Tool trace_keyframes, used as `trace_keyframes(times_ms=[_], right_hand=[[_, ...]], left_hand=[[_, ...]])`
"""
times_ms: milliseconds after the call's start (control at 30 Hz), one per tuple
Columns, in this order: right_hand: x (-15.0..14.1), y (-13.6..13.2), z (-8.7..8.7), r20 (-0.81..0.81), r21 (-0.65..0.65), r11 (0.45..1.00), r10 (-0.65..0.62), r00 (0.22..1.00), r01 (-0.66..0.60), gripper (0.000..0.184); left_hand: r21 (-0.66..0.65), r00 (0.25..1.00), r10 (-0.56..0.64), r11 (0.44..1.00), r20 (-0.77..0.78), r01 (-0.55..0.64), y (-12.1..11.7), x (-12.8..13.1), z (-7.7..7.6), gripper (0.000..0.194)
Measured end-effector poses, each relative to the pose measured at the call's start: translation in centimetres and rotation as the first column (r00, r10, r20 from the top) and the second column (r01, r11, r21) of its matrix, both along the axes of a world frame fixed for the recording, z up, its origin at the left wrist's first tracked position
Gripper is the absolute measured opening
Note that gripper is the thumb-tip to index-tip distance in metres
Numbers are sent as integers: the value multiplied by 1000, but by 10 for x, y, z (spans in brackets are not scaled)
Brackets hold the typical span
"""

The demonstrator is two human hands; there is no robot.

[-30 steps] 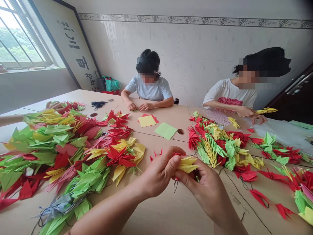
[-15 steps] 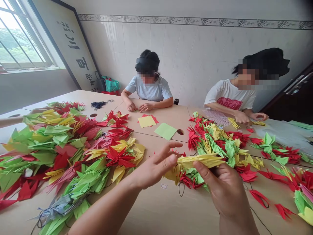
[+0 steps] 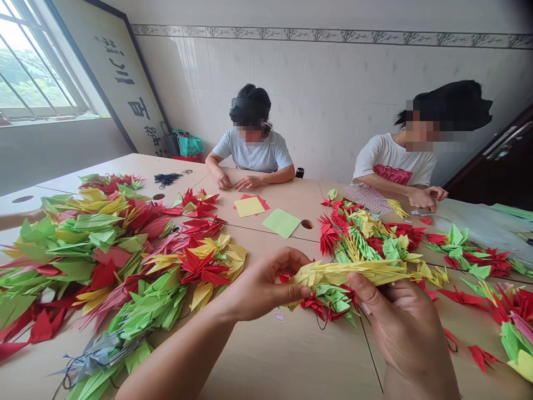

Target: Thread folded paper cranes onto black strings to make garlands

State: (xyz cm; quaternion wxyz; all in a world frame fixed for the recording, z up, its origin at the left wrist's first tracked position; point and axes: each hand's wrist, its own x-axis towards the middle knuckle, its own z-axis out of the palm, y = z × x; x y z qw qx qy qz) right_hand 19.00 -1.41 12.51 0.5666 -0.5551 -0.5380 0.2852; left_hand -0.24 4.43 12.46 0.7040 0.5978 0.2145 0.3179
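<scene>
A bundle of yellow folded paper cranes (image 3: 353,272) is stretched between my two hands above the table. My left hand (image 3: 277,283) has its thumb and curled fingers round the bundle's left end. On the pointed right part, my right hand (image 3: 397,316) pinches with its thumb on top; most of its fingers are hidden behind. Just beneath hang red and green paper cranes (image 3: 333,300) with a thin black cord loop (image 3: 320,321); whether they are joined to the yellow ones I cannot tell.
A large heap of coloured paper cranes (image 3: 95,228) covers the table's left side. More strung cranes (image 3: 366,228) lie at right. Square paper sheets (image 3: 282,223), black cords (image 3: 169,178) and a table hole (image 3: 307,224) are farther back. Two people (image 3: 253,147) sit opposite.
My left fingers have curled in from a spread pose and closed on the bundle's left end. My right hand has moved right, and more of the yellow bundle shows between the hands.
</scene>
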Motion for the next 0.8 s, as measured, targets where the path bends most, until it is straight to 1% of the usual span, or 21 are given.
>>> trace_keyframes(times_ms=[67, 167, 333, 433, 500, 600, 733, 800], right_hand=[[0, -1, 1, -36, -18, 1000, -19, 999, 18, 25], [-1, -3, 1, -50, -25, 1000, -19, 999, 17, 24], [0, -2, 1, -5, -15, 1000, 14, 1000, -14, 23], [-2, -2, 5, 34, -21, 1000, 14, 999, -13, 23], [-6, -2, 9, 62, -32, 999, 22, 998, -20, 24], [-14, -3, 14, 80, -65, 998, 27, 996, -22, 27], [-22, -5, 15, 46, -98, 995, 7, 999, -2, 31], [-23, -5, 14, 25, -99, 995, 17, 1000, -14, 32]], left_hand=[[25, 1000, 20, 999, -1, -20, 0, 0, 2, 25], [100, 997, 72, 993, -25, -69, -1, 0, 3, 23], [219, 983, 143, 969, -111, -116, -4, -1, 6, 23], [275, 966, 187, 952, -178, -134, -8, -1, 10, 24], [272, 963, 192, 953, -188, -137, -10, -1, 12, 26], [228, 967, 186, 963, -174, -145, -11, 1, 12, 25], [202, 965, 213, 962, -149, -181, -10, 2, 9, 25], [186, 968, 213, 964, -129, -187, -10, 2, 9, 24]])
